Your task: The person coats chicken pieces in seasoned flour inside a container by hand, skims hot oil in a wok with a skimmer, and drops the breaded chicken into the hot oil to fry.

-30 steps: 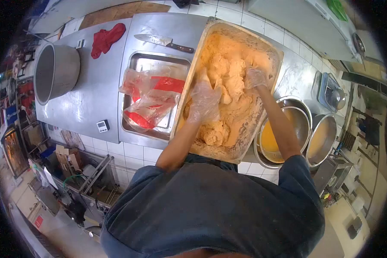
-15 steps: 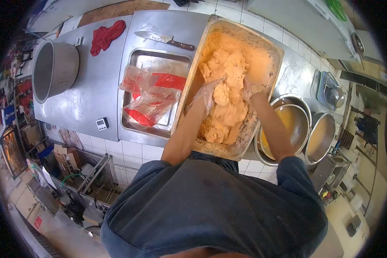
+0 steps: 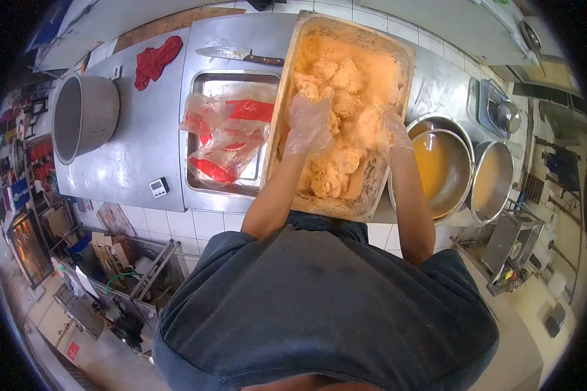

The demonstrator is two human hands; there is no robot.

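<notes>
A large tub (image 3: 404,72) holds orange powder and coated lumpy pieces (image 3: 347,77). My left hand (image 3: 308,124), in a clear plastic glove, lies over the pieces at the tub's left side; its fingertips are hidden among them. On the tub's right side my right hand (image 3: 391,133), gloved the same way, touches the powder, its fingers blurred and partly covered. Whether either hand grips a piece cannot be made out. Left of the tub, red and clear plastic bags (image 3: 231,140) lie in a metal tray (image 3: 192,171).
A knife (image 3: 240,55) lies behind the metal tray. Further left are a red cloth (image 3: 156,62), a deep pot (image 3: 104,116) and a small timer (image 3: 158,188). Bowls of yellow-orange liquid (image 3: 432,166) and a paler one (image 3: 491,176) stand to the right.
The view has shifted a little. My hands have moved from the middle of the tub toward its two sides, and the pieces between them lie differently.
</notes>
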